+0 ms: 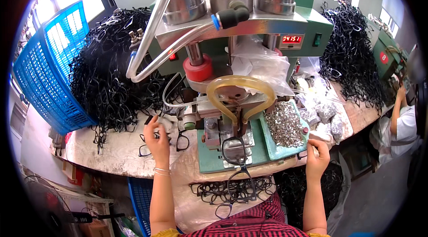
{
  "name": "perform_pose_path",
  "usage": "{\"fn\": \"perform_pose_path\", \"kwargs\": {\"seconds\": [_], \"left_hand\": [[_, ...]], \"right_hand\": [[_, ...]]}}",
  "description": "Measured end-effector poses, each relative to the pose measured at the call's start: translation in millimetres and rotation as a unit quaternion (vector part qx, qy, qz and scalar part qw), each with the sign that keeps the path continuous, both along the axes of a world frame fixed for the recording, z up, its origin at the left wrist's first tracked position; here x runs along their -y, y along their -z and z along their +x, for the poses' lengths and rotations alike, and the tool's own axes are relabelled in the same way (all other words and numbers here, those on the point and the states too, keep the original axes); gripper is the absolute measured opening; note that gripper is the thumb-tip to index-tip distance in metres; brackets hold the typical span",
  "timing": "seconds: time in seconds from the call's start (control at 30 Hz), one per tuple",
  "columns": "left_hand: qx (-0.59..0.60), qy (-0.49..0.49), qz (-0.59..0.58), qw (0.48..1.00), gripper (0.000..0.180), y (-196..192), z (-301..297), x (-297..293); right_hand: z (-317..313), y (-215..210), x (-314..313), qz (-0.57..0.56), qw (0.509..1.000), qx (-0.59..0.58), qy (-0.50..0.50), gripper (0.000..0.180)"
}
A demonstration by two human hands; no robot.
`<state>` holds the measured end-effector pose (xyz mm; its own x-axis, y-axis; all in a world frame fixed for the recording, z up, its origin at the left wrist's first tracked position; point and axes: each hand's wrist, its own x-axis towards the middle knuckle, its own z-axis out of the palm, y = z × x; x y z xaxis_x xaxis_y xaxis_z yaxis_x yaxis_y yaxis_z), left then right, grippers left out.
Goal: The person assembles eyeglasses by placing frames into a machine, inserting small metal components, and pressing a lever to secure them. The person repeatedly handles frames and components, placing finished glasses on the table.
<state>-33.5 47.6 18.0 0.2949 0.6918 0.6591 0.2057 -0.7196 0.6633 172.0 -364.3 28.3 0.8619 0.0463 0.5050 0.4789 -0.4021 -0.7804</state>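
My left hand (157, 141) is raised over the left part of the table, fingers curled together, with a short dark piece at the fingertips too small to name. Several black eyeglass frames (182, 142) lie close beside it. At the front right corner of a pale green tray (270, 148) heaped with small metal parts (284, 125), my right hand (317, 159) is closed in a pinch; what it holds, if anything, cannot be made out. Between my hands, a dark eyeglass frame (244, 159) stands upright at the press (205, 135), and neither hand touches it. Another frame (241, 185) is below it.
Large piles of black frames (111, 72) flank the green machine (318, 22), beside a blue basket (51, 81) at left. Plastic bags (327, 110) lie right of the tray. More frames (223, 189) rest near my lap. Another person's arm (397, 112) shows at far right.
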Motion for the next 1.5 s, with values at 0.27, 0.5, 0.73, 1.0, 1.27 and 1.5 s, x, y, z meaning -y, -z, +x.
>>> {"fn": "perform_pose_path", "kwargs": {"seconds": [0.27, 0.5, 0.73, 1.0, 1.27, 1.5], "left_hand": [[0.117, 0.017, -0.109, 0.987, 0.019, -15.1, 11.4, 4.5], [0.247, 0.149, -0.351, 0.891, 0.014, -5.5, -7.0, 57.7], [0.284, 0.406, -0.039, 0.868, 0.014, -120.9, 6.1, 110.9], [0.188, 0.381, 0.025, 0.905, 0.002, -128.4, 16.5, 121.8], [-0.025, 0.452, 0.252, 0.855, 0.026, -98.6, 27.1, 135.0], [-0.013, 0.45, 0.249, 0.858, 0.03, -95.3, 29.1, 134.7]], "right_hand": [[-20.8, -80.8, -113.1, 0.043, 0.952, 0.07, -0.295, 0.023], [-43.8, -66.0, -146.8, 0.204, 0.913, -0.136, -0.327, 0.052], [-49.6, -79.8, -147.2, 0.195, 0.908, -0.125, -0.349, 0.06], [-63.4, -104.1, -119.9, 0.114, 0.912, -0.085, -0.384, 0.051], [29.5, -5.5, -61.7, -0.207, 0.964, 0.141, -0.086, 0.018], [29.6, -13.2, -89.8, -0.166, 0.955, 0.205, -0.137, 0.01]]}}
